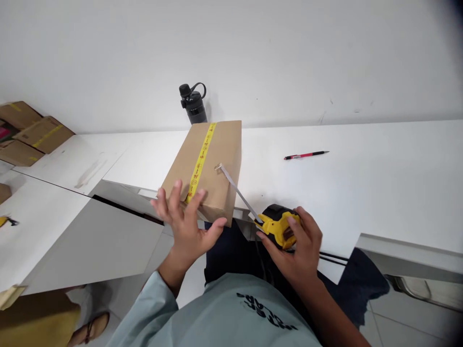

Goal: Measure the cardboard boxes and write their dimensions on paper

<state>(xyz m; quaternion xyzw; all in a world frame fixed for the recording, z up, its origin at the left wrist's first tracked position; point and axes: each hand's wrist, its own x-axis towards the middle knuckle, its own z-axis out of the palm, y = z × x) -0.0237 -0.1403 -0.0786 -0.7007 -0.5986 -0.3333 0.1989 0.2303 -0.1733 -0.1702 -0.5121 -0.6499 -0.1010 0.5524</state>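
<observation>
In the centre of the frame, a cardboard box [222,144] was sealed with yellow printed packing tape [200,166], and the left hand [188,229] was spread at its near end, fingers apart. To its lower right, the right hand [302,248] was clamped around a yellow-and-black tape measure [275,225], whose blade [230,180] was already drawn out over the box's top but seemingly not yet laid flat along an edge.

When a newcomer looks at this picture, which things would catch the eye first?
Probably the yellow-and-black tape measure in the right hand, its blade reaching over the cardboard box. Next, the bright yellow strip along that box, near the left hand. Behind it stands a dark bottle.
</observation>
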